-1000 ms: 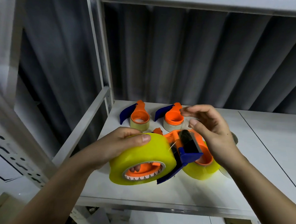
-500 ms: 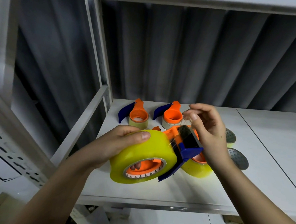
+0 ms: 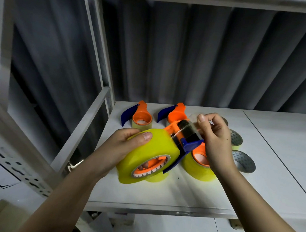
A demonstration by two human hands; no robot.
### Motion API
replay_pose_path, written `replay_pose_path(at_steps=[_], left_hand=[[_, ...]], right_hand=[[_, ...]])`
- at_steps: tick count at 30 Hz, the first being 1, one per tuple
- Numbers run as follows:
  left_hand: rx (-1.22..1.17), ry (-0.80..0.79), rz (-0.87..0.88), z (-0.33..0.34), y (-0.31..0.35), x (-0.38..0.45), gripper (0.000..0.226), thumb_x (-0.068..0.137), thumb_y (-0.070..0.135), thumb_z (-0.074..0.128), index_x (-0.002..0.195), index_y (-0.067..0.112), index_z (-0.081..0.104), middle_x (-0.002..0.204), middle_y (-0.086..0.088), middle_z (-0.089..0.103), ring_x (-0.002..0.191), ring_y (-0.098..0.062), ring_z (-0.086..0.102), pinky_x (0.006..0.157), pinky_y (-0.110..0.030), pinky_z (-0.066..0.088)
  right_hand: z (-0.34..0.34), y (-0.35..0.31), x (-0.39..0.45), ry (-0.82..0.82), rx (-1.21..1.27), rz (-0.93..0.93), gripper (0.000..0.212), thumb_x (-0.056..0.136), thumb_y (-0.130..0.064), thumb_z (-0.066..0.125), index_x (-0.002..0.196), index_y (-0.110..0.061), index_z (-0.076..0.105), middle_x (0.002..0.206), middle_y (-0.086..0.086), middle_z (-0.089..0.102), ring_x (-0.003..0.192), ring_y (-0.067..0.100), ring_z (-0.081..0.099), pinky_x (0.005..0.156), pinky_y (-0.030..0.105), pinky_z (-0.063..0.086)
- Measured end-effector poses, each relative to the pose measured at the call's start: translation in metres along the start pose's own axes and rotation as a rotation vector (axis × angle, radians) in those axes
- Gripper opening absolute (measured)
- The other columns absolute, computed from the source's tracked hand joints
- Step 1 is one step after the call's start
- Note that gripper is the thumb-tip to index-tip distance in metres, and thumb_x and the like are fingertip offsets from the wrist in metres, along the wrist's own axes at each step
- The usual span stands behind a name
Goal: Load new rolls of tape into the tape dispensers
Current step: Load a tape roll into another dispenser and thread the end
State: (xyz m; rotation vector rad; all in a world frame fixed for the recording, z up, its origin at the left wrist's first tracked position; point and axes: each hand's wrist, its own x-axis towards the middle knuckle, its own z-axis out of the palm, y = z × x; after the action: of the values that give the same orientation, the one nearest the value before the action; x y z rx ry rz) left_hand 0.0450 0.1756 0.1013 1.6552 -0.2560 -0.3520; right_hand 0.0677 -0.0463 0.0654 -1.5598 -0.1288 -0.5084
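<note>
Nearest, left hand (image 3: 124, 146) wrapped around big yellow tape roll (image 3: 146, 156), thumb on top, fingertips visible through orange core; roll mounted on orange-and-blue dispenser (image 3: 184, 137) held above white shelf (image 3: 162, 196). Just beyond, right hand (image 3: 216, 142) pinching clear tape end (image 3: 193, 118) between thumb and forefinger, strip drawn over black roller at dispenser head. Under that hand, second yellow roll (image 3: 197, 169) with orange core resting on shelf. To its right, two grey patterned rolls (image 3: 243, 161). Farthest back, two more dispensers (image 3: 141, 117) holding nearly spent rolls, side by side near dark corrugated wall (image 3: 187, 55).
</note>
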Motion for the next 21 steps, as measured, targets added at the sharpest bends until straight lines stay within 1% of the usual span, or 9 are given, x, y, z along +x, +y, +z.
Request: replay_pose_path(at_steps=[2,4,7,9,11,14,18,20,21], left_hand=[[0.022,0.017,0.012,0.000,-0.004,0.003,0.036,0.071,0.045,0.055,0.098,0.024,0.067,0.092,0.003,0.075,0.086,-0.016,0.071,0.073,-0.026,0.058],[0.038,0.029,0.022,0.000,-0.006,0.004,0.036,0.076,0.046,0.061,0.101,0.022,0.067,0.095,0.000,0.074,0.088,-0.018,0.071,0.076,-0.028,0.059],[0.050,0.053,0.040,0.001,-0.010,0.005,0.036,0.074,0.044,0.057,0.099,0.020,0.066,0.093,-0.001,0.073,0.085,-0.016,0.071,0.072,-0.026,0.059],[0.047,0.047,0.046,0.002,-0.010,0.005,0.037,0.071,0.043,0.053,0.097,0.021,0.065,0.092,0.001,0.072,0.083,-0.013,0.071,0.070,-0.023,0.058],[0.047,0.027,0.037,0.006,-0.009,0.004,0.032,0.074,0.042,0.052,0.096,0.023,0.065,0.088,0.005,0.073,0.080,-0.008,0.070,0.068,-0.020,0.058],[-0.044,0.019,-0.008,0.014,-0.012,0.000,0.017,0.080,0.037,0.052,0.089,0.027,0.062,0.073,0.019,0.071,0.069,0.003,0.068,0.060,-0.011,0.053],[-0.143,-0.038,-0.072,0.030,-0.022,-0.002,0.022,0.073,0.042,0.054,0.092,0.033,0.059,0.074,0.027,0.070,0.069,0.009,0.066,0.059,-0.007,0.050],[-0.196,-0.055,-0.101,0.039,-0.026,-0.001,0.027,0.067,0.045,0.056,0.092,0.035,0.059,0.081,0.025,0.070,0.071,0.009,0.067,0.063,-0.008,0.052],[-0.207,-0.082,-0.113,0.042,-0.027,0.001,0.029,0.066,0.045,0.057,0.092,0.034,0.061,0.086,0.020,0.071,0.073,0.006,0.068,0.064,-0.010,0.053]], right_hand=[[-0.001,-0.003,0.001,-0.043,0.021,0.091,0.022,0.096,-0.021,0.051,0.083,-0.004,0.052,0.056,-0.010,0.058,0.054,0.001,0.053,0.052,0.013,0.043],[-0.003,-0.008,0.003,-0.106,0.058,0.170,0.025,0.097,-0.021,0.050,0.077,-0.007,0.049,0.053,-0.010,0.054,0.049,0.002,0.050,0.046,0.013,0.042],[-0.009,-0.016,0.008,-0.199,0.072,0.255,0.028,0.098,-0.023,0.048,0.073,-0.011,0.048,0.054,-0.009,0.055,0.047,0.004,0.052,0.045,0.016,0.044],[-0.013,-0.019,0.010,-0.239,0.044,0.297,0.026,0.098,-0.025,0.048,0.079,-0.008,0.050,0.055,-0.007,0.057,0.047,0.005,0.054,0.045,0.017,0.045],[-0.016,-0.021,0.013,-0.266,0.011,0.319,0.023,0.098,-0.025,0.048,0.088,-0.004,0.052,0.058,-0.005,0.058,0.047,0.005,0.054,0.044,0.017,0.046],[-0.020,-0.026,0.020,-0.290,-0.041,0.326,0.021,0.098,-0.024,0.048,0.085,-0.008,0.051,0.058,-0.006,0.060,0.047,0.004,0.055,0.043,0.017,0.046],[-0.033,-0.037,0.032,-0.411,-0.156,0.357,0.020,0.097,-0.026,0.048,0.081,-0.014,0.049,0.057,-0.009,0.062,0.047,0.004,0.055,0.044,0.015,0.045],[-0.041,-0.039,0.036,-0.460,-0.180,0.405,0.020,0.097,-0.024,0.047,0.080,-0.014,0.047,0.057,-0.008,0.063,0.045,0.002,0.056,0.042,0.013,0.043],[-0.045,-0.039,0.037,-0.475,-0.181,0.433,0.021,0.098,-0.024,0.046,0.080,-0.014,0.047,0.058,-0.007,0.064,0.045,0.002,0.056,0.042,0.013,0.043]])
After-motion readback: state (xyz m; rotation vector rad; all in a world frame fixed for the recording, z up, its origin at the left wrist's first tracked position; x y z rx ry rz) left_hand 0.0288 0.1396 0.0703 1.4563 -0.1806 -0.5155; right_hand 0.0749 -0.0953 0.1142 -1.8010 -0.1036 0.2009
